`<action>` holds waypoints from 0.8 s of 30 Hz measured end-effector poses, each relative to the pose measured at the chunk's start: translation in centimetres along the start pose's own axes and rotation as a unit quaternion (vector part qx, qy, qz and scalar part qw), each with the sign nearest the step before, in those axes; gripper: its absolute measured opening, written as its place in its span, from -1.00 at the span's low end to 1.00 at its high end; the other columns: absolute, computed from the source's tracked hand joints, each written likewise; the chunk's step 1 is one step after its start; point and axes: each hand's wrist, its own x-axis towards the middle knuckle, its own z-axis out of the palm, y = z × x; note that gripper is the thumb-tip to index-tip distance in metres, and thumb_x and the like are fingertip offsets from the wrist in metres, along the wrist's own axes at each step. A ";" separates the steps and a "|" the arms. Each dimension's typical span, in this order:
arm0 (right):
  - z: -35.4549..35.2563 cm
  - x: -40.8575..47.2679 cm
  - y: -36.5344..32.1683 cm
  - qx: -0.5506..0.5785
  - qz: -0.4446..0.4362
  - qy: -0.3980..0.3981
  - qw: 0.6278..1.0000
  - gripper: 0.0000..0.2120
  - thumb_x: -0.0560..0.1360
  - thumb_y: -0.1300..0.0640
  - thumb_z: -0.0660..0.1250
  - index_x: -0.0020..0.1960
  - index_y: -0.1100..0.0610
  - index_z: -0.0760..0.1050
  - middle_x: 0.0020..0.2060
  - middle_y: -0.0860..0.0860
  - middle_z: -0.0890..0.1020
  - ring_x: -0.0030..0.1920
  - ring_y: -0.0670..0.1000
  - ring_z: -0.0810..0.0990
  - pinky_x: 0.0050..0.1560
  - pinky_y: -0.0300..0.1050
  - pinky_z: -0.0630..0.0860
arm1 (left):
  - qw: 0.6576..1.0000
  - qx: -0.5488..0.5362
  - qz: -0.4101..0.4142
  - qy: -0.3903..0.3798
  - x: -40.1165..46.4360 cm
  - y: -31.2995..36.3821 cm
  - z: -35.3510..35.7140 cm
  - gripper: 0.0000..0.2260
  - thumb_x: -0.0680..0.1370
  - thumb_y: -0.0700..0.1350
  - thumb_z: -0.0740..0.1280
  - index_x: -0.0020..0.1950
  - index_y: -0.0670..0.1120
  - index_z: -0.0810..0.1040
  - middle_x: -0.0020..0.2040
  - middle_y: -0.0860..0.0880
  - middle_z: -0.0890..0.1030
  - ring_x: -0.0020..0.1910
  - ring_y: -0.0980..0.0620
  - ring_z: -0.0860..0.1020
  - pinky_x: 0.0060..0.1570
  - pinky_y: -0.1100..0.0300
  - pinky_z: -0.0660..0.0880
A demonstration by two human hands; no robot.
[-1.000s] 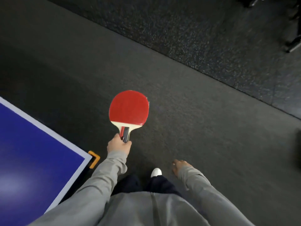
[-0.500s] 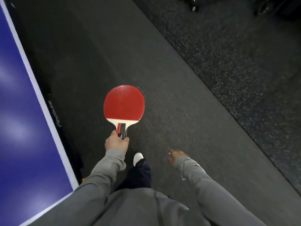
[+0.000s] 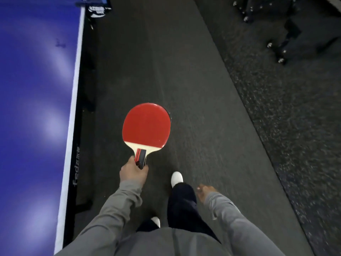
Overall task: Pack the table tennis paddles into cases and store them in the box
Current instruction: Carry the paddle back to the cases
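A table tennis paddle [image 3: 146, 125] with a red rubber face and a pale wooden neck points forward over the dark floor. My left hand [image 3: 133, 171] grips its red and black handle from below. My right hand [image 3: 204, 192] hangs beside my right leg with loosely curled fingers and holds nothing. A dark rim shows behind the red blade at its upper right edge; I cannot tell what it belongs to. No case and no box are in view.
The blue table tennis table [image 3: 36, 108] with a white edge line runs along my left. Its net post [image 3: 97, 10] shows at the top. Black wheeled equipment [image 3: 287, 34] stands at the far right on speckled flooring. A dark floor lane stretches ahead.
The view has swung so the table side now runs straight along my left, and I have stepped forward. My left hand still holds the paddle; my right hand still hangs.
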 end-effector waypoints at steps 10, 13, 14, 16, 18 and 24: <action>-18.9 13.5 -5.4 -0.049 -0.087 0.022 0.995 -0.57 0.55 0.00 0.15 0.40 0.05 0.22 0.25 0.14 0.50 0.23 0.16 0.50 0.20 -0.05 0.43 | 0.997 -0.026 -0.053 0.057 12.1 12.5 1.1 -0.82 0.46 -0.08 0.37 -0.11 -0.12 0.39 -0.21 -0.05 0.50 -0.04 -0.19 0.55 -0.10 0.13 0.36; -23.5 16.2 -7.7 -0.053 -0.110 0.029 0.992 -0.62 0.56 0.01 0.14 0.35 0.07 0.30 0.24 0.13 0.50 0.22 0.16 0.50 0.21 -0.06 0.42 | 0.996 -0.032 -0.059 0.062 15.6 15.5 0.8 -0.81 0.45 -0.09 0.38 -0.11 -0.12 0.40 -0.23 -0.03 0.49 -0.06 -0.18 0.55 -0.13 0.15 0.35; -24.7 17.2 -8.5 -0.052 -0.112 0.030 0.992 -0.62 0.56 0.01 0.14 0.35 0.07 0.30 0.24 0.12 0.50 0.22 0.15 0.50 0.22 -0.08 0.42 | 0.996 -0.037 -0.056 0.063 17.0 16.3 0.6 -0.82 0.45 -0.09 0.38 -0.12 -0.11 0.39 -0.24 -0.03 0.49 -0.07 -0.18 0.55 -0.13 0.15 0.37; -26.9 19.2 -10.0 -0.055 -0.116 0.026 0.991 -0.62 0.57 0.01 0.14 0.36 0.07 0.30 0.26 0.10 0.49 0.24 0.14 0.49 0.23 -0.10 0.40 | 0.995 -0.045 -0.060 0.064 20.1 17.9 0.3 -0.81 0.44 -0.09 0.38 -0.14 -0.10 0.38 -0.26 -0.02 0.48 -0.08 -0.17 0.56 -0.13 0.14 0.39; -29.2 21.3 -11.5 -0.063 -0.112 0.015 0.992 -0.61 0.57 0.01 0.14 0.36 0.08 0.30 0.27 0.10 0.48 0.25 0.14 0.49 0.24 -0.09 0.40 | 0.996 -0.045 -0.056 0.061 23.6 19.4 -0.2 -0.80 0.44 -0.08 0.39 -0.15 -0.09 0.37 -0.26 -0.02 0.48 -0.09 -0.17 0.56 -0.13 0.15 0.38; -36.8 27.3 -17.5 -0.026 -0.076 0.012 0.997 -0.59 0.57 0.04 0.15 0.40 0.07 0.26 0.27 0.09 0.51 0.24 0.11 0.51 0.21 -0.11 0.42 | 0.997 -0.036 -0.023 0.057 36.0 23.6 -3.3 -0.83 0.44 -0.09 0.38 -0.11 -0.12 0.42 -0.25 -0.03 0.49 -0.10 -0.17 0.57 -0.16 0.18 0.35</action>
